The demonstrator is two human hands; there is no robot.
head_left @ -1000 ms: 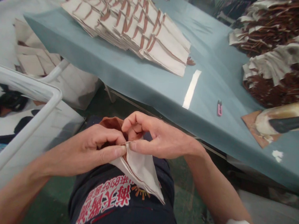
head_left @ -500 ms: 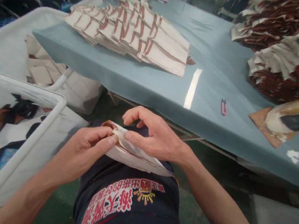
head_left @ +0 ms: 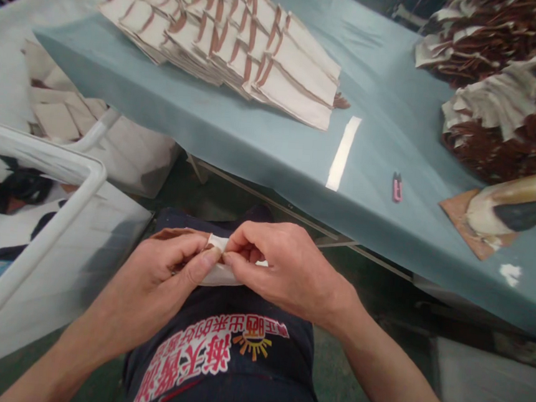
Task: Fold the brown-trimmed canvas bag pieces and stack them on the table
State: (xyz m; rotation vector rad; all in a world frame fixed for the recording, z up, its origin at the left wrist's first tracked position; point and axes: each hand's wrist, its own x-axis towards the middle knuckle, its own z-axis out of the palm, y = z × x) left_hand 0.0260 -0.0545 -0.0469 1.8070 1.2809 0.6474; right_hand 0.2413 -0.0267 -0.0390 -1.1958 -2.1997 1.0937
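Over the dark apron (head_left: 262, 375) on my lap, both hands pinch one folded white-and-brown piece (head_left: 221, 276), which looks like fabric or thin leather. My left hand (head_left: 158, 273) grips it between thumb and forefinger, with a brown edge showing above the knuckles. Close beside it, my right hand (head_left: 285, 268) pinches the same piece, thumb and fingertips pressed together. A short white band shows between the two sets of fingertips. Much of the piece is hidden behind my hands.
A blue-green covered table (head_left: 263, 144) bears overlapping white-and-brown pieces (head_left: 289, 71), a white strip (head_left: 344, 152), pink thread snips (head_left: 397, 187) and a glue-smeared container with a dark handle (head_left: 497, 208). Brown-and-white piles (head_left: 514, 116) stand at right, white bins (head_left: 97, 170) at left.
My right hand's raised fingers have come down and closed onto the piece beside my left fingertips. The piece has turned, showing less of its length. The view has shifted slightly.
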